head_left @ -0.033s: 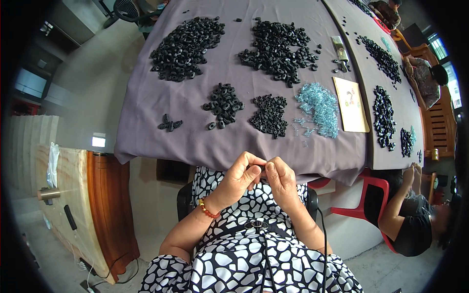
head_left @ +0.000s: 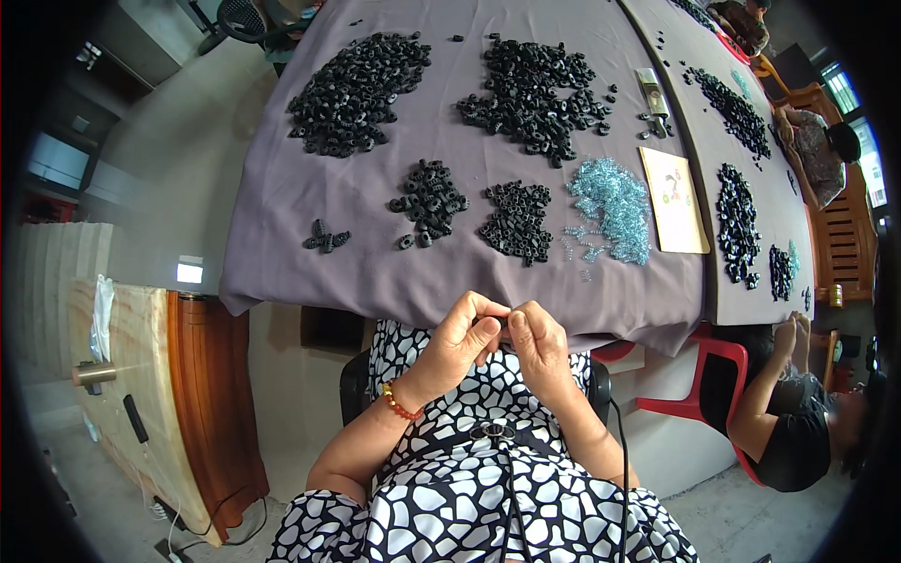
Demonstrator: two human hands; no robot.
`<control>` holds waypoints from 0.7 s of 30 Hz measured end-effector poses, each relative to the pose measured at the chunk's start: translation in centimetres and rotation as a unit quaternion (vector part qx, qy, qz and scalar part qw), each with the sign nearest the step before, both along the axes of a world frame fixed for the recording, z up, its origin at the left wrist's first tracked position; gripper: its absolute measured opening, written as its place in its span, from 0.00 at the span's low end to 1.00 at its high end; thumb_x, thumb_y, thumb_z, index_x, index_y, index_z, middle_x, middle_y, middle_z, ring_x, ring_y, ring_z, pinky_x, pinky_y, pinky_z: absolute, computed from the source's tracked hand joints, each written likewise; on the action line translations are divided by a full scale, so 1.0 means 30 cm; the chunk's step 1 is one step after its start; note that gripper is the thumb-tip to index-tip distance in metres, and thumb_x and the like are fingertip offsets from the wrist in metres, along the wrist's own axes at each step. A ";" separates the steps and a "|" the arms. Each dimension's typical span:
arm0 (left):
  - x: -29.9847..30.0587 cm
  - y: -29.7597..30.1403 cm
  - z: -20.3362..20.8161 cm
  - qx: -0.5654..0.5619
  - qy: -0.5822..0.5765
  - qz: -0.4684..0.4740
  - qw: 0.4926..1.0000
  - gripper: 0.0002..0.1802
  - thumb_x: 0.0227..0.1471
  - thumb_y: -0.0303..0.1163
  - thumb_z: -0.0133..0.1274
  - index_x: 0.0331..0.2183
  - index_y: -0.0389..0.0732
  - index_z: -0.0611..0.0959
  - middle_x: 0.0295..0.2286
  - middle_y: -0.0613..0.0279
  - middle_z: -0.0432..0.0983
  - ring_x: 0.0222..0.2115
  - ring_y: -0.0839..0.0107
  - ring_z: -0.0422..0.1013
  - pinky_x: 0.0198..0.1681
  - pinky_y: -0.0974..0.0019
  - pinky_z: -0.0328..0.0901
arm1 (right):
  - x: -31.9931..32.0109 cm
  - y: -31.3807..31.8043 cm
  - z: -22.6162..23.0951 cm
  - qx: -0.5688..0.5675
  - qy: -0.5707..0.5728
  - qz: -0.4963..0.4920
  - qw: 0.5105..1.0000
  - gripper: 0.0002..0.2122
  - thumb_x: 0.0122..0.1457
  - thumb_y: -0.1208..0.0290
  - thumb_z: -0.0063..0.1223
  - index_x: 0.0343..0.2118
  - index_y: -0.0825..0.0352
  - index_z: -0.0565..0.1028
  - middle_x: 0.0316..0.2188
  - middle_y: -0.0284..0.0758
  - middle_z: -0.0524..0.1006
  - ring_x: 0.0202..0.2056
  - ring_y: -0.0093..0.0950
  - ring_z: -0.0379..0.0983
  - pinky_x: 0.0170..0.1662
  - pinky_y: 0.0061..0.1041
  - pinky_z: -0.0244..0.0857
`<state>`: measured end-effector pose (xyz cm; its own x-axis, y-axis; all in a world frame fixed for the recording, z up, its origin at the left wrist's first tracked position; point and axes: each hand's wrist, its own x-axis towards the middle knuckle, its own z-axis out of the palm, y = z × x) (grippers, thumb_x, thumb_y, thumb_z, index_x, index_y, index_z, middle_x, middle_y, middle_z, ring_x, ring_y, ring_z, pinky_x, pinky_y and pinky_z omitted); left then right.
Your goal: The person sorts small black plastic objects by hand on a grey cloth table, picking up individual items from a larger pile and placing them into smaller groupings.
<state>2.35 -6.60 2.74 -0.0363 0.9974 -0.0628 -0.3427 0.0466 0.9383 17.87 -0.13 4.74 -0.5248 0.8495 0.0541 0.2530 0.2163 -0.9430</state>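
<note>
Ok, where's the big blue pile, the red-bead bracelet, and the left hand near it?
Big blue pile (head_left: pixel 619 208), head view: middle of the heap.
Red-bead bracelet (head_left: pixel 403 410), head view: its red beads.
Left hand (head_left: pixel 452 342), head view: near the thumb's base.

A: Where's the head cam?
B: On the wearer (head_left: pixel 450 493), left unit of a side-by-side fisheye pair. Faces down, slightly forward.
A: Framing?
B: Upright, unmirrored. Forearms (head_left: pixel 361 446) come in low; left hand (head_left: pixel 460 340) and right hand (head_left: pixel 539 343) near centre, close in. Purple-grey tablecloth (head_left: pixel 319 272) runs away toward the top.
A: Edges?
B: Wide: wood-sided cabinet (head_left: pixel 214 403) bowing at left, red chair (head_left: pixel 680 406) at right.
</note>
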 end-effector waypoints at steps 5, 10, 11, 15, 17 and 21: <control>0.001 -0.006 0.021 -0.024 0.007 0.009 1.000 0.15 0.71 0.41 0.46 0.47 0.39 0.74 0.26 0.70 0.70 0.23 0.85 0.63 0.27 0.79 0.62 | -0.015 -0.001 -0.001 0.079 -0.027 -0.016 0.996 0.10 0.69 0.72 0.50 0.31 0.71 0.71 0.25 0.41 0.73 0.26 0.41 0.72 0.31 0.35 0.67; 0.007 -0.004 0.021 -0.014 0.032 0.020 0.999 0.14 0.71 0.39 0.46 0.47 0.39 0.74 0.26 0.70 0.70 0.23 0.84 0.63 0.27 0.79 0.63 | -0.019 0.002 0.000 0.098 -0.046 -0.021 0.994 0.09 0.67 0.74 0.52 0.30 0.71 0.71 0.25 0.42 0.72 0.26 0.43 0.72 0.30 0.37 0.67; 0.007 -0.004 0.020 -0.011 0.049 0.022 0.999 0.14 0.70 0.39 0.47 0.47 0.39 0.74 0.26 0.70 0.70 0.23 0.85 0.63 0.28 0.78 0.64 | -0.018 0.003 -0.003 0.098 -0.044 -0.019 0.994 0.09 0.67 0.74 0.52 0.30 0.71 0.71 0.25 0.42 0.72 0.26 0.43 0.72 0.30 0.37 0.67; 0.015 -0.002 0.023 0.014 0.137 0.051 0.989 0.13 0.70 0.38 0.48 0.46 0.38 0.74 0.27 0.70 0.71 0.25 0.85 0.65 0.29 0.77 0.66 | -0.018 0.006 -0.016 0.089 -0.038 -0.013 0.995 0.09 0.67 0.74 0.52 0.30 0.71 0.71 0.25 0.42 0.71 0.26 0.43 0.72 0.30 0.38 0.66; 0.016 0.001 0.012 0.036 0.177 0.061 0.982 0.12 0.70 0.37 0.48 0.46 0.38 0.74 0.27 0.70 0.72 0.25 0.85 0.65 0.29 0.77 0.66 | -0.020 0.004 -0.017 0.096 -0.042 -0.010 0.994 0.09 0.67 0.74 0.51 0.30 0.71 0.70 0.24 0.42 0.71 0.26 0.43 0.72 0.30 0.37 0.66; 0.018 0.009 -0.009 0.041 0.184 0.056 0.981 0.13 0.71 0.38 0.47 0.46 0.37 0.75 0.27 0.70 0.72 0.25 0.84 0.66 0.28 0.77 0.65 | -0.009 -0.005 -0.034 0.054 -0.047 -0.019 0.997 0.10 0.69 0.73 0.50 0.30 0.70 0.70 0.25 0.42 0.71 0.26 0.42 0.71 0.31 0.35 0.66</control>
